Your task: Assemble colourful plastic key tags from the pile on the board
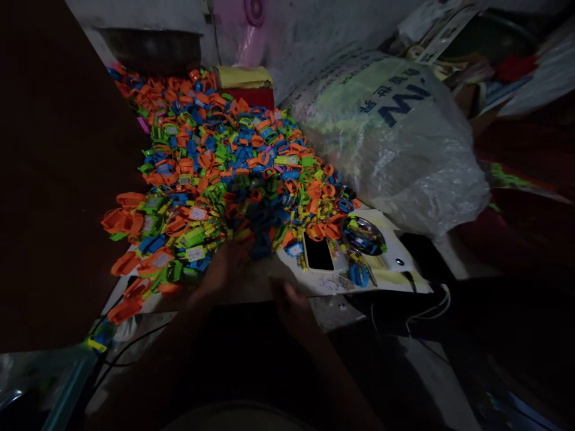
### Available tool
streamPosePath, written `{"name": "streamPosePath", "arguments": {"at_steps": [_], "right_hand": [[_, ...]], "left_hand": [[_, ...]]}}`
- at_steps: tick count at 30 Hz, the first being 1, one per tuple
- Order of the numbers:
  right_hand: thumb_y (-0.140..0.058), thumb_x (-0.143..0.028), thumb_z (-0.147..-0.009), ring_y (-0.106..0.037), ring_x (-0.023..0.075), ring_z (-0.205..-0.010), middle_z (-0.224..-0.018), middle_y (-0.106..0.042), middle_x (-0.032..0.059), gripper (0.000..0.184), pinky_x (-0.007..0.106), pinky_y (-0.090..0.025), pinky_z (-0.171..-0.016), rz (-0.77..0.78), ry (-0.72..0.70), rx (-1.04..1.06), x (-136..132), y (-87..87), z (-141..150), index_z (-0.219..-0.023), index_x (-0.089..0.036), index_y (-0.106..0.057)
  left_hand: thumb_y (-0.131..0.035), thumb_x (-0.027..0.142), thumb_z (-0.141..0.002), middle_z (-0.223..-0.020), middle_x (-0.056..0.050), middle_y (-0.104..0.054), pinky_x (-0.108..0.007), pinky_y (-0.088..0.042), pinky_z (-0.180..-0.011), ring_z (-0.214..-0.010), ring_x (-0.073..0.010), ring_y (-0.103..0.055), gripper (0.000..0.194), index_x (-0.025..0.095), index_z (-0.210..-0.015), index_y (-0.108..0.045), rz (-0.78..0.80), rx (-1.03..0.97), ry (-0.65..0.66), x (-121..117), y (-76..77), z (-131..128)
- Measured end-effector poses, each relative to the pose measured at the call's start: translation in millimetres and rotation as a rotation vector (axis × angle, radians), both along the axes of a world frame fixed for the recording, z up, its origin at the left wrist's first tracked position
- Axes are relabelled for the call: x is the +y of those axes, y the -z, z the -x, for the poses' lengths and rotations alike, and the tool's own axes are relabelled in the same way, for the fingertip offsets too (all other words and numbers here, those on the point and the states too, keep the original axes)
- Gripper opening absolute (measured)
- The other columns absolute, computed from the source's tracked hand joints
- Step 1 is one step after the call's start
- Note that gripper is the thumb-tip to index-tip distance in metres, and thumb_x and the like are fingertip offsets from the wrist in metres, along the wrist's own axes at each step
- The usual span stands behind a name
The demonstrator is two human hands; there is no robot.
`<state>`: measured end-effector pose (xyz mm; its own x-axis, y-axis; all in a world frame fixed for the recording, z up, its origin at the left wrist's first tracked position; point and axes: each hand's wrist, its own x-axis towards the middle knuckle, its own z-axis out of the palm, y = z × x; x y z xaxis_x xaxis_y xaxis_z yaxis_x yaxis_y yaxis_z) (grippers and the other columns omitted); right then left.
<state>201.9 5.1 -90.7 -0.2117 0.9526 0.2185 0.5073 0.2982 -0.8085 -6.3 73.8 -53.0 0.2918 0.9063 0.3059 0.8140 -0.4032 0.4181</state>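
A heap of small plastic pieces shaped like toy watches, in orange, blue and green, covers much of the table. My left hand is at the near edge of the heap, beside some blue and green pieces. Its fingers are dark and smeared, so their grip is hidden from me. Over the front edge of the table, my right hand is closed, with thumb and fingers drawn together. Anything it holds is too dark to name. Small yellow pieces lie among the watches.
Right of my hands lie a phone and a round metal dish with small parts. A large filled plastic bag stands behind. A dark panel rises at left; cables hang at right.
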Motion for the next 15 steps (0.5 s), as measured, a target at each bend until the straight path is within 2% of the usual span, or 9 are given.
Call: {"name": "streamPosePath", "arguments": {"at_steps": [2, 5, 8, 11, 15], "right_hand": [[-0.045, -0.024, -0.093, -0.065, 0.0175, -0.088, -0.098, -0.068, 0.0055, 0.015, 0.028, -0.049, -0.077, 0.031, -0.033, 0.054, -6, -0.8, 8, -0.102, -0.022, -0.056], [-0.045, -0.025, -0.093, -0.063, 0.016, -0.078, -0.087, -0.066, 0.0029, 0.013, 0.027, -0.049, -0.071, 0.138, -0.05, 0.154, -9, -3.3, 14, -0.1, -0.021, -0.055], [-0.044, -0.031, -0.094, -0.062, 0.0158, -0.083, -0.095, -0.065, 0.0045, 0.021, 0.028, -0.05, -0.075, 0.147, 0.001, 0.277, -7, -2.7, 10, -0.11, -0.021, -0.051], [-0.038, -0.038, -0.096, -0.06, 0.0156, -0.088, -0.102, -0.063, 0.0059, 0.031, 0.028, -0.05, -0.076, 0.117, 0.078, 0.321, -4, -3.3, 0, -0.119, -0.02, -0.048], [-0.037, -0.042, -0.097, -0.061, 0.0156, -0.083, -0.093, -0.065, 0.0033, 0.033, 0.026, -0.049, -0.073, 0.089, 0.149, 0.234, -6, -16.8, -10, -0.117, -0.02, -0.052]], "left_hand": [[-0.055, 0.021, -0.087, -0.119, -0.012, -0.061, -0.042, -0.046, -0.096, -0.11, -0.0267, -0.056, 0.035, 0.019, -0.121, -0.063, 0.031, -0.014, 0.009, 12, 11.4, -12], [-0.06, 0.028, -0.086, -0.107, -0.012, -0.064, -0.046, -0.045, -0.095, -0.105, -0.0288, -0.057, 0.02, 0.016, -0.098, -0.072, 0.06, -0.027, 0.026, 29, 17.7, -21], [-0.065, 0.026, -0.082, -0.106, -0.014, -0.064, -0.048, -0.045, -0.096, -0.106, -0.0305, -0.057, 0.016, 0.015, -0.091, -0.072, 0.066, -0.075, 0.038, 33, 19.9, -24], [-0.068, 0.024, -0.079, -0.116, -0.013, -0.064, -0.046, -0.046, -0.097, -0.113, -0.0294, -0.056, 0.017, 0.017, -0.094, -0.07, 0.081, -0.161, 0.082, 23, 21.9, -22], [-0.065, 0.031, -0.082, -0.117, -0.01, -0.066, -0.039, -0.052, -0.091, -0.108, -0.0247, -0.062, 0.019, 0.019, -0.097, -0.068, 0.163, -0.343, 0.153, -10, 18.7, -20]]}}
